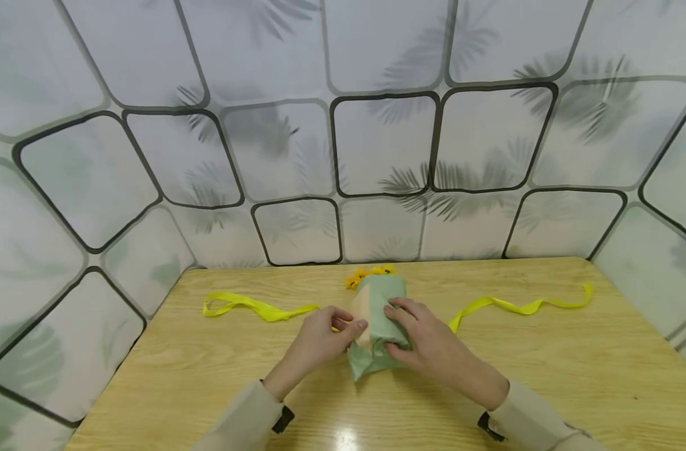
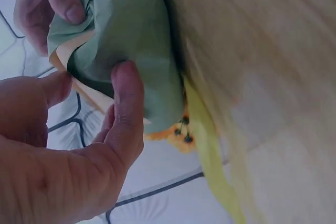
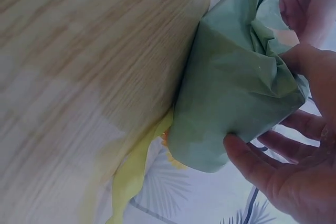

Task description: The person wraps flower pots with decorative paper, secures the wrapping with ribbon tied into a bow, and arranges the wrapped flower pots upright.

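Left hand (image 1: 327, 333) is touching the cream flap (image 1: 364, 307), thumb and index apart, right hand (image 1: 428, 338) is gripping the green paper parcel (image 1: 386, 300) mid-tabletop (image 1: 218, 376) toward the back edge, apparently folding, next move probably needing the flap pressed down.

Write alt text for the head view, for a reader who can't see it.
A person's right hand holds a green bundle on a wooden table while the left hand touches its pale side. Orange and yellow flowers show at its far end, and yellow ribbon trails out on both sides, before a patterned backdrop.
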{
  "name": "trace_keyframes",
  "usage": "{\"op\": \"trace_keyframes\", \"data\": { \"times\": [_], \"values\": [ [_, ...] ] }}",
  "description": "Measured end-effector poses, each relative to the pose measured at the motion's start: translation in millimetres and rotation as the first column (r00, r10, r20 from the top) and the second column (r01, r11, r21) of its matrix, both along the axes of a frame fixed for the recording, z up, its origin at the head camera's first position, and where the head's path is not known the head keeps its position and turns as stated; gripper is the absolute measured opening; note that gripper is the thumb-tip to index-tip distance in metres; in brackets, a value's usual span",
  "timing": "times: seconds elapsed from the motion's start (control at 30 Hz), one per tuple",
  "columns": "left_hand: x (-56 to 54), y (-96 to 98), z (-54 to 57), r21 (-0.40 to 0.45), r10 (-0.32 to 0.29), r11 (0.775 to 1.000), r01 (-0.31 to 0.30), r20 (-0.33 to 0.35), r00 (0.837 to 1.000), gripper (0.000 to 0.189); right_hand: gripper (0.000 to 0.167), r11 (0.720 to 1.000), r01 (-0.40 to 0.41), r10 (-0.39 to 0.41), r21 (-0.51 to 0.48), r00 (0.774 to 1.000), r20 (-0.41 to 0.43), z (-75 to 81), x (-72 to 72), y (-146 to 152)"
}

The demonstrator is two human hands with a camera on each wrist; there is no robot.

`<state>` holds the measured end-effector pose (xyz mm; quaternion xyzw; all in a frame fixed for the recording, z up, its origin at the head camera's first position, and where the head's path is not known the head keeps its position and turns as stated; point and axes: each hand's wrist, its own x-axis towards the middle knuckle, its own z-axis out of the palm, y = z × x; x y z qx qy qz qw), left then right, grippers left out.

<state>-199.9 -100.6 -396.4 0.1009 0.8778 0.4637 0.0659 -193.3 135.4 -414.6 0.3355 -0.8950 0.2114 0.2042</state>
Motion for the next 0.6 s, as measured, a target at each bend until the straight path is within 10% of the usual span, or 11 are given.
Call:
{"op": "trace_keyframes", "data": {
  "times": [0.6],
  "values": [
    [-3.1, 2.7, -4.1, 0.208, 0.002, 0.978, -0.023, 0.103, 0.995, 0.030, 0.047, 0.992, -0.062, 0.071, 0.109, 0.994, -0.082, 5.3, 0.1, -9.7]
  ]
}}
